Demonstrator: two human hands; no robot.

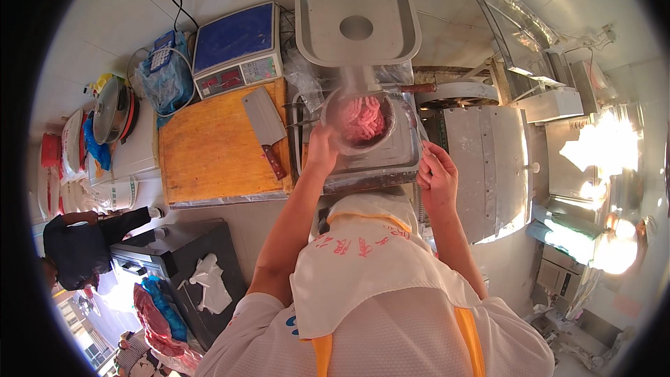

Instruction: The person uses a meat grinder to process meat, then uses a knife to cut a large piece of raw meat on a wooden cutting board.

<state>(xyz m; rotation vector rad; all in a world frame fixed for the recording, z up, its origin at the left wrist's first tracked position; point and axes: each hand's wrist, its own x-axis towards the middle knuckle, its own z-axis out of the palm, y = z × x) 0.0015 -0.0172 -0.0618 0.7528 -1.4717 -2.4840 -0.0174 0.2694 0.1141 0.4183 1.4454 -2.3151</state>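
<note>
left of left hand: cleaver on wooden board | left hand: grips metal bowl by its left side | between hands: pink minced meat inside bowl | right hand: pinches something thin, kind unclear

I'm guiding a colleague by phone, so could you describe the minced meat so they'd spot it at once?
Start at the big rectangular steel tray with a round hole, at the top centre. Below it, the left hand is at the left side of a round bowl that holds the minced meat. Its pink strands set it apart from the grey metal around it.
</note>
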